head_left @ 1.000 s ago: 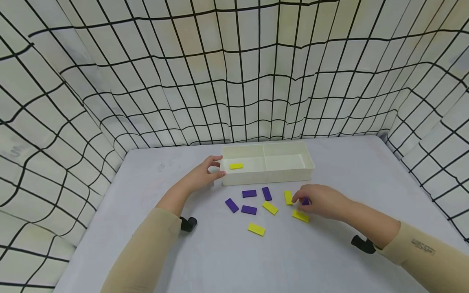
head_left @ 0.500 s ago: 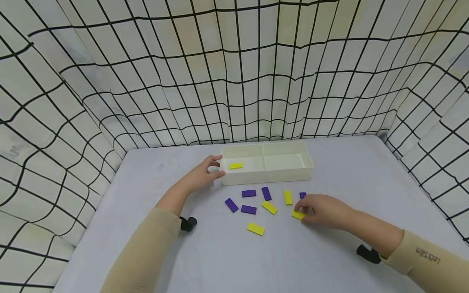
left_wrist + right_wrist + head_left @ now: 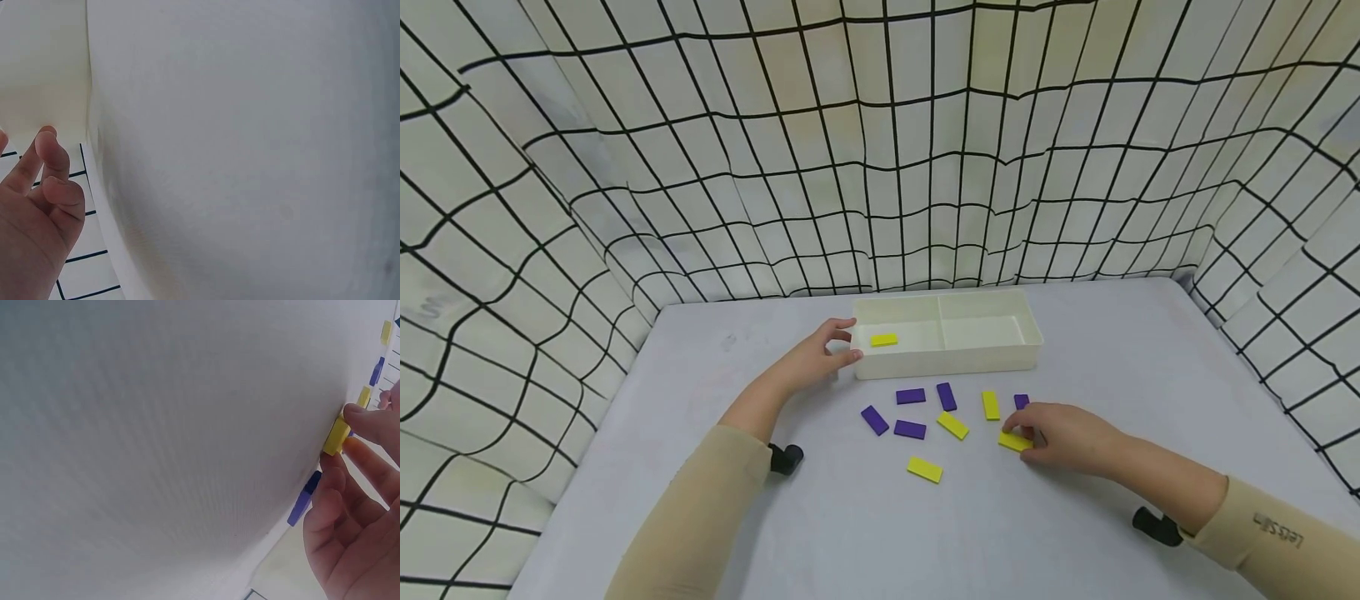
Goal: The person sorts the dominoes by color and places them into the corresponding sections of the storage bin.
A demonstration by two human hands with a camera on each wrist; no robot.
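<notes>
In the head view, a shallow white rectangular box [image 3: 947, 362], plastic by its look and split into left and right compartments, stands at the far side of the white cloth-covered table [image 3: 850, 533]. One flat yellow rectangular block [image 3: 883, 340] lies in the left compartment, the only block seen inside. Nine remain outside, nearer than the box: three loose yellow rectangular blocks [image 3: 925, 469], five purple rectangular blocks [image 3: 910, 430], and the gripped yellow block [image 3: 1013, 442] at the right of the group. The work therefore looks barely begun, with nearly all the blocks left on the cloth. The left hand [image 3: 812, 358] touches the box's left end, thumb and forefinger spread apart at the near and far parts of that end; the right hand [image 3: 1063, 435] reaches in from the right, thumb and fingers about its block. In the left wrist view, the fingers are loosely bent and parted, one tip against the pale box wall; they pinch nothing there. In the right wrist view, thumb and fingertips pinch the yellow block at opposite ends, with a purple block just beside the fingers. Whether the gripped block is clear of the cloth, I cannot tell.
</notes>
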